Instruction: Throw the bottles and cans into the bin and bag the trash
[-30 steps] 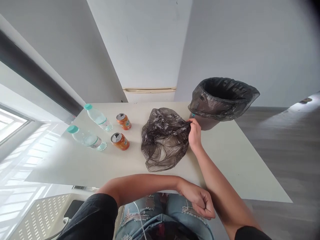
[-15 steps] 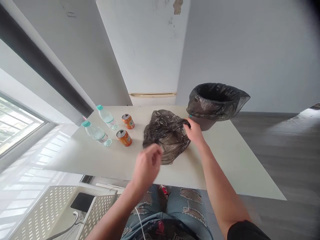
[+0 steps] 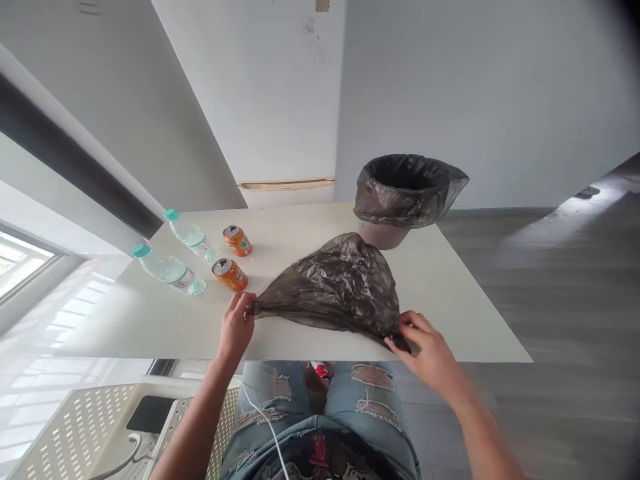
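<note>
A loose dark plastic bag (image 3: 335, 287) lies stretched across the near part of the white table (image 3: 450, 293). My left hand (image 3: 236, 328) pinches its left corner near the table's front edge. My right hand (image 3: 427, 350) grips the bag's right corner at the front edge, fingers closed on the plastic. Behind the bag stands a small bin (image 3: 405, 193) lined with another dark bag.
Two water bottles with teal caps, one (image 3: 166, 268) nearer and one (image 3: 190, 235) farther, lie on the table's left side. Beside them lie two orange drink cans, the first (image 3: 229, 274) near my left hand and the second (image 3: 237, 240) behind it. A white perforated rack (image 3: 90, 427) stands lower left.
My left hand rose from my lap and took the bag's left corner. My right hand pulled the bag toward me, and the bag now lies stretched between both hands.
</note>
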A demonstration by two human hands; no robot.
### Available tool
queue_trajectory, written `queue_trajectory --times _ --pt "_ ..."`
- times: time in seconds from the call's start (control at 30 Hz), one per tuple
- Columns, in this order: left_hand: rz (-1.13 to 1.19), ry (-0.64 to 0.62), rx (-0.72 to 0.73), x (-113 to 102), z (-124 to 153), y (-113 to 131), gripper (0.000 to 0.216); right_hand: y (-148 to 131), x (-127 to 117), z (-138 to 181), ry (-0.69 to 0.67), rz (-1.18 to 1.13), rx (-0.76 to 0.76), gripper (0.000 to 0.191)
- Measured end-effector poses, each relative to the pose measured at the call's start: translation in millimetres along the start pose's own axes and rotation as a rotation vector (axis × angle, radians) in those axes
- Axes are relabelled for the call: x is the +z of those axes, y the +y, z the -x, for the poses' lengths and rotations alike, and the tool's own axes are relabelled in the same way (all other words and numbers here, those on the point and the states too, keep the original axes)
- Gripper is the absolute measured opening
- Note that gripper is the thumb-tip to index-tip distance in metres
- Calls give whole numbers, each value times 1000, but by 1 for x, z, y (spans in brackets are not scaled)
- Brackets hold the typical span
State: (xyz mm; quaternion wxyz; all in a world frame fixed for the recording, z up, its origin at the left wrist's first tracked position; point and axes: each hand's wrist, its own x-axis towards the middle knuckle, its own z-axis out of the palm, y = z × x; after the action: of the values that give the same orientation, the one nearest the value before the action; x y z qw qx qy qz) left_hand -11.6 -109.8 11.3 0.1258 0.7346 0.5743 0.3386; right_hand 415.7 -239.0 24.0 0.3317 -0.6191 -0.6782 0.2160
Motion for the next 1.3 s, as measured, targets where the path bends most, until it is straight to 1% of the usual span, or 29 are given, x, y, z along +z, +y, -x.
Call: queue_trajectory --times 0.07,0.13,0.17,0.2,0.23,0.27,0.3,0.37,0.43,0.47,0.5,0.53,0.6,0.67,0.73,0.8,0.87,0.97,1.03,1.13,1.17,1.23,1.3 --pt "-18 -22 -49 4 -4 -6 37 3 -4 15 -182 31 -5 30" --pt "-35 -83 -98 8 -8 -9 42 1 -12 24 -348 12 18 29" --pt "-41 -126 -117 8 -10 -10 44 -1 -18 26 -407 -18 31 30" --pt "-41 -171 -135 7 -12 -10 48 -2 -25 26 -437 -53 45 31" --pt "-38 -218 -156 5 -13 -10 52 -3 -32 25 -436 -79 68 30" --pt "-37 -271 -179 0 -14 -10 56 -3 -40 22 -398 -85 99 32" --pt "-44 -325 -202 -6 -14 -10 59 -3 -47 18 -320 -63 136 35" --pt "-110 -420 -225 -21 -12 -4 63 0 -59 5 -95 43 199 43" --pt "-232 -472 -194 -34 -6 10 69 5 -65 -15 112 125 177 42" --pt "-288 -476 -161 -39 -3 20 72 7 -66 -27 172 131 127 38" --pt "-326 -471 -118 -41 1 31 74 9 -64 -40 194 117 60 35" --pt "-337 -466 -69 -40 4 42 74 12 -60 -52 182 93 -10 32" --pt "-291 -474 41 -31 8 61 66 18 -48 -75 100 54 -96 33" --pt "-229 -503 134 -15 7 70 56 25 -31 -88 38 46 -81 37" --pt "-205 -521 169 1 0 66 54 31 -14 -87 57 69 -5 41" --pt "-223 -501 168 13 -12 56 52 33 1 -75 112 109 74 44" --pt "-249 -477 168 21 -30 45 49 29 12 -55 150 147 117 44" --pt "-318 -461 159 34 -68 39 38 10 26 -24 183 154 145 42" --pt "-366 -441 156 46 -99 41 36 -9 35 -9 150 106 144 39" --pt "-377 -428 203 63 -143 51 37 -34 46 5 52 7 115 35" --pt "-373 -402 207 67 -153 56 39 -40 48 8 30 -23 112 35" --pt "-363 -281 170 69 -162 67 41 -46 52 13 32 -68 113 36" --pt "-335 -128 124 67 -153 78 43 -47 54 15 102 -72 101 36"
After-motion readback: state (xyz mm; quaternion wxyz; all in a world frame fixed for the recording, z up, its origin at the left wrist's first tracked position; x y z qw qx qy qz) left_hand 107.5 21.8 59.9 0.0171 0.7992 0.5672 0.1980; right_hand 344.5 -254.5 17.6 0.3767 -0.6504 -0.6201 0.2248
